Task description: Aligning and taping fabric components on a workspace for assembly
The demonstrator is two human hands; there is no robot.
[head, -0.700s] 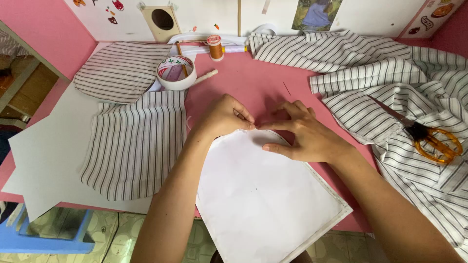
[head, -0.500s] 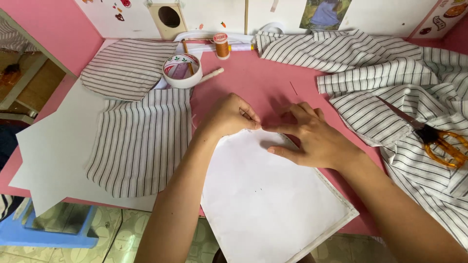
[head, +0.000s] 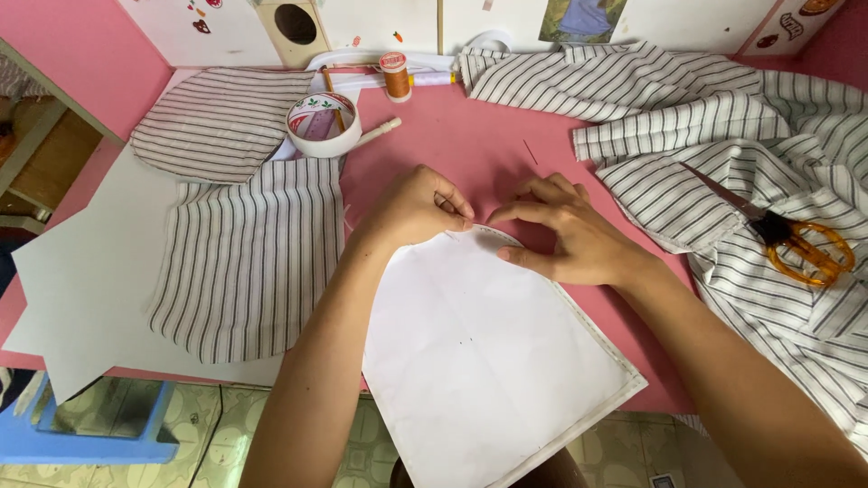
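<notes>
White fabric piece, long axis toward the person, curved top edge pinched by left hand, right hand pressing it.

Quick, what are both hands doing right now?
Left hand: fingers pinched shut at the top edge of the white piece.
Right hand: fingers half open, resting on that same edge.

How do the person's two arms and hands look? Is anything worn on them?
Both forearms are bare, with no sleeves in view. The left hand and the right hand wear no gloves, and no ring, watch or bracelet shows. The fingernails look short and unpainted.
</notes>
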